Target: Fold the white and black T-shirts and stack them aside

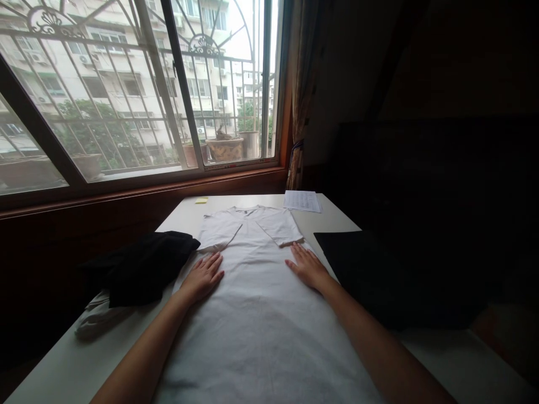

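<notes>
A white T-shirt [256, 292] lies spread along the white table, its neckline at the far end and both short sleeves folded in over the body. My left hand [204, 275] rests flat on the shirt's left side, just below the left sleeve, fingers stretched out. On the opposite side my right hand [307, 266] lies flat near the edge of the right sleeve, its fingers apart. Neither hand grips the cloth. Slight creases run across the shirt between the hands.
Dark crumpled clothing [143, 264] lies at the left over a pale cloth [101, 317]. At the right is a flat black item [357, 269]. Printed paper [302, 201] and a yellow note [201, 200] sit at the far edge of the table [172, 220], below a window.
</notes>
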Available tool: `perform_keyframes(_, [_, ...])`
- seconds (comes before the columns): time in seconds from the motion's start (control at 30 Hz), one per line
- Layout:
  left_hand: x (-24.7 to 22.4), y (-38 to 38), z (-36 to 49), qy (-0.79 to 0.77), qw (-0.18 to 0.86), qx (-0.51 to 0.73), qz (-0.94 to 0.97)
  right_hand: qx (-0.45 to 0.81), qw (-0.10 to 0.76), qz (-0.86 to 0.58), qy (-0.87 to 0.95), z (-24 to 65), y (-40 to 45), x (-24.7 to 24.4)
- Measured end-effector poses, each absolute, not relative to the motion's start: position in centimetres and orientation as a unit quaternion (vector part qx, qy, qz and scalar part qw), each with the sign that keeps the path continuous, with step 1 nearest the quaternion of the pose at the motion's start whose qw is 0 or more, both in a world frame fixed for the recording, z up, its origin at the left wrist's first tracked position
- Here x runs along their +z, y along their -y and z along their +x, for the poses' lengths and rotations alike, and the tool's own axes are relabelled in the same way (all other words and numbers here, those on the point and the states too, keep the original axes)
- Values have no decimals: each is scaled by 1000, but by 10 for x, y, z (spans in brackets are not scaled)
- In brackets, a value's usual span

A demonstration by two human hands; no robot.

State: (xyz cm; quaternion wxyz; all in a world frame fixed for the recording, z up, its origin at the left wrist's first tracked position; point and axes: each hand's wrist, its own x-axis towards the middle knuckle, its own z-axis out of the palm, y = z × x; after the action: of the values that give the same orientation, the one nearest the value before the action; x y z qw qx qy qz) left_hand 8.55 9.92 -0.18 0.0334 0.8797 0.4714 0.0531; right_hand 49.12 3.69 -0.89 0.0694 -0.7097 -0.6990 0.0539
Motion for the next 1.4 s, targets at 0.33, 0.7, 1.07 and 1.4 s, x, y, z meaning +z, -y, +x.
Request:
perform_keyframes(0.33, [4,-84,34,-579,70,45,811,32,74,-720,690,504,-33,-16])
perform_keyframes(0.7, [11,-92,89,-578,-1,35,815,15,77,-718,692,504,-35,-20])
perform_keyframes(1.07, [-7,-121,102,-637,9,52,769,42,53,-724,687,509,-26,-13])
perform_keyframes(1.4, [-14,-129,88,-656,43,38,752,39,66,-747,660,470,-26,3])
